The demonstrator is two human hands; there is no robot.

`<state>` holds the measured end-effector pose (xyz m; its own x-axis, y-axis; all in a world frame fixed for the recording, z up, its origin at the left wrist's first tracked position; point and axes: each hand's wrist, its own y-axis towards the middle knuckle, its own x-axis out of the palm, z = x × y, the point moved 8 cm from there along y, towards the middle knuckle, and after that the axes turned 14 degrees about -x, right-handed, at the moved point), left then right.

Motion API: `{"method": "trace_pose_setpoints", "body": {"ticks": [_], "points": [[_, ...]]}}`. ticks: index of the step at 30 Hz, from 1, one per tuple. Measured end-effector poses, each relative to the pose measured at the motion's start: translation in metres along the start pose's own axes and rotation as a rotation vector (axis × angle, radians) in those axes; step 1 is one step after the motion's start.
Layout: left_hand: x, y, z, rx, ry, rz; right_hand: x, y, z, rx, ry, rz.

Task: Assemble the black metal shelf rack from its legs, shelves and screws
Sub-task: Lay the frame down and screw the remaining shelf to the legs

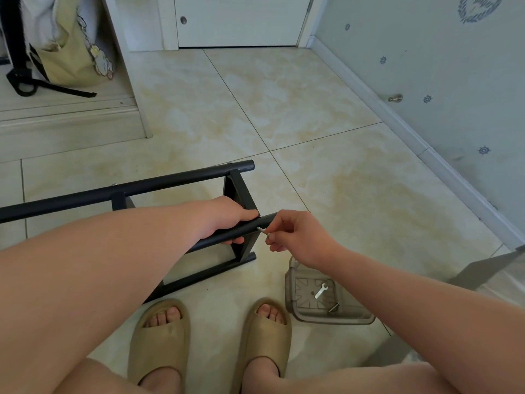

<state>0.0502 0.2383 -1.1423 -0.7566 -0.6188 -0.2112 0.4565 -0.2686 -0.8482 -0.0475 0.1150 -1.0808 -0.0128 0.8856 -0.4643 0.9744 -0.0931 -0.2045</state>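
Two hands meet at centre frame on the half-built rack (pixel 127 189), which lies on its side on the tiles, running in from the left edge. The left hand (pixel 224 220) wraps round the near leg (pixel 255 224) close to its end. The right hand (pixel 298 237) pinches a small silver part (pixel 262 231), screw or key I cannot tell, against the tube. The tubing looks stiff, smooth and fairly light, so gripping beside the joint should stop it rolling.

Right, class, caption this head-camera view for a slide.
Left hand grips the black tube; right hand pinches a small metal piece near its end.
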Motion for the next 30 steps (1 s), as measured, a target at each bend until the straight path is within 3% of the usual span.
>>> {"method": "trace_pose_setpoints", "body": {"ticks": [12, 25, 27, 30], "points": [[0.005, -0.001, -0.005, -0.009, -0.027, -0.055, 0.007, 0.001, 0.005, 0.016, -0.048, 0.025], [0.003, -0.001, -0.004, 0.009, -0.04, -0.018, 0.012, 0.005, 0.01, 0.118, 0.158, 0.119], [0.002, -0.001, -0.003, 0.01, -0.037, -0.019, 0.012, 0.006, 0.01, 0.107, 0.12, 0.117], [0.004, -0.001, -0.005, 0.0, -0.039, -0.039, 0.014, 0.011, 0.004, 0.038, -0.139, 0.064]]}}
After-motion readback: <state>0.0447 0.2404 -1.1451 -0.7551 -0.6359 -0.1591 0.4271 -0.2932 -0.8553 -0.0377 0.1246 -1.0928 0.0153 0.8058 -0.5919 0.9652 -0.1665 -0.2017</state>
